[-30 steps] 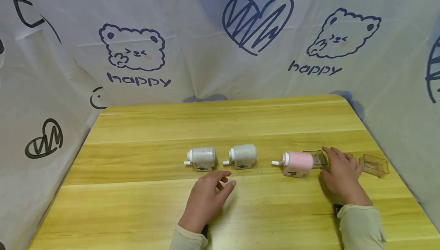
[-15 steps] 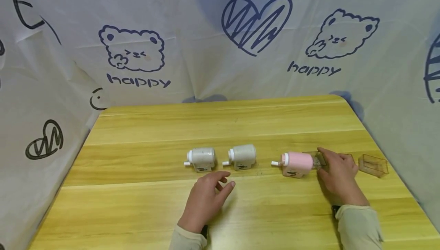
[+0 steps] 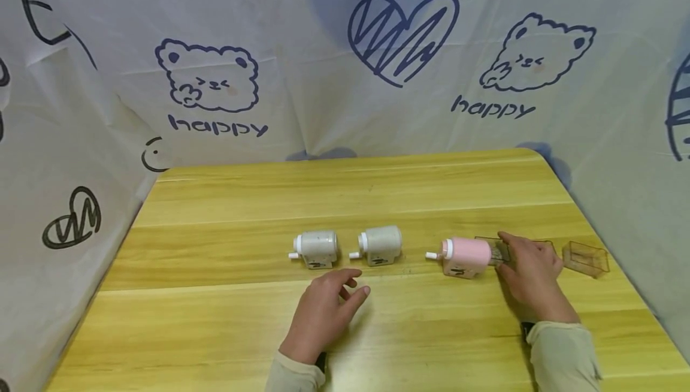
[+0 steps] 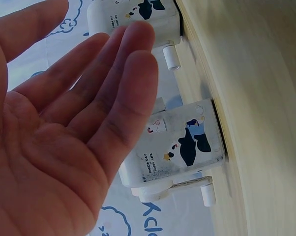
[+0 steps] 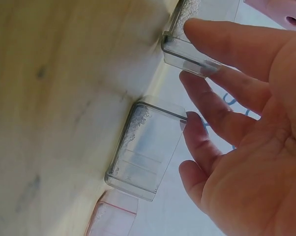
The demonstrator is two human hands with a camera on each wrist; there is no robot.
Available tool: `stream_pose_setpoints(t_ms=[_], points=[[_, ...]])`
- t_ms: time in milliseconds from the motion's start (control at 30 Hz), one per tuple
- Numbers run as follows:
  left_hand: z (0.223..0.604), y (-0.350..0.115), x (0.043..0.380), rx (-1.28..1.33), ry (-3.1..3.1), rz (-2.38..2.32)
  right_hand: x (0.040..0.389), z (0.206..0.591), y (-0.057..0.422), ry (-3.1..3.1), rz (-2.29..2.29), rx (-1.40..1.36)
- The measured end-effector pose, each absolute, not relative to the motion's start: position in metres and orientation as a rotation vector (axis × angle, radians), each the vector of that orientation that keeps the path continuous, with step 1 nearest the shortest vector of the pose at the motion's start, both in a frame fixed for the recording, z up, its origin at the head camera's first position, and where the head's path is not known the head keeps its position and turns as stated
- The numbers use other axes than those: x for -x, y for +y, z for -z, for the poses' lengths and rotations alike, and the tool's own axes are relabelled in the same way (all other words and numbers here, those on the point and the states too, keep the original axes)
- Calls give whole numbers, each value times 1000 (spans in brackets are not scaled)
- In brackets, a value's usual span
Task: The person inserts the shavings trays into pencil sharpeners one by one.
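My right hand (image 3: 533, 269) is at the right of the table, thumb and index finger pinching the end of a clear pencil-sharpener shavings drawer (image 5: 185, 54). That drawer lies just right of a pink crank pencil sharpener (image 3: 470, 252), partly hidden by it in the head view. My left hand (image 3: 326, 308) hovers palm inward over the table, fingers loosely bent and holding nothing. Closest to it are two off-white crank pencil sharpeners, a left one (image 3: 319, 247) and a right one (image 3: 384, 243); panda pictures show on them in the left wrist view.
A second clear drawer (image 5: 145, 152) stands beyond the right hand's lower fingers, mostly covered by the hand in the head view. Farther right is an orange-edged clear drawer (image 3: 586, 259), near the side edge of the wooden table (image 3: 226, 200). A printed cloth (image 3: 323, 110) hangs behind.
My right hand has shifted slightly left, from between the drawers to the end of the drawer by the pink sharpener, and its thumb and index finger now pinch it. The left hand stays put.
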State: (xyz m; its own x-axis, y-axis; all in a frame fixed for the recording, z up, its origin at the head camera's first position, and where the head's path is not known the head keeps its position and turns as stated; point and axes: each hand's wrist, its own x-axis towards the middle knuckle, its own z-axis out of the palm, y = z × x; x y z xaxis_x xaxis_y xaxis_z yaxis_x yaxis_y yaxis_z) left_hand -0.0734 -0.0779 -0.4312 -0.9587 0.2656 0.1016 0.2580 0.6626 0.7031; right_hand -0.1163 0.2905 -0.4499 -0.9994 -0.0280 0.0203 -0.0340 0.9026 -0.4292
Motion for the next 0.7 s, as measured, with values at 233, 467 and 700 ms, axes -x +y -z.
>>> stream_pose_setpoints(t_ms=[233,467,700], points=[[431,-80,73,-444,2850,-1186,115,450,290,-3014,-688,-65],[431,-80,73,-438,2838,-1188,115,452,293,-2960,-710,-29],[431,-80,73,-441,2836,-1189,116,449,293,-2871,-738,35]])
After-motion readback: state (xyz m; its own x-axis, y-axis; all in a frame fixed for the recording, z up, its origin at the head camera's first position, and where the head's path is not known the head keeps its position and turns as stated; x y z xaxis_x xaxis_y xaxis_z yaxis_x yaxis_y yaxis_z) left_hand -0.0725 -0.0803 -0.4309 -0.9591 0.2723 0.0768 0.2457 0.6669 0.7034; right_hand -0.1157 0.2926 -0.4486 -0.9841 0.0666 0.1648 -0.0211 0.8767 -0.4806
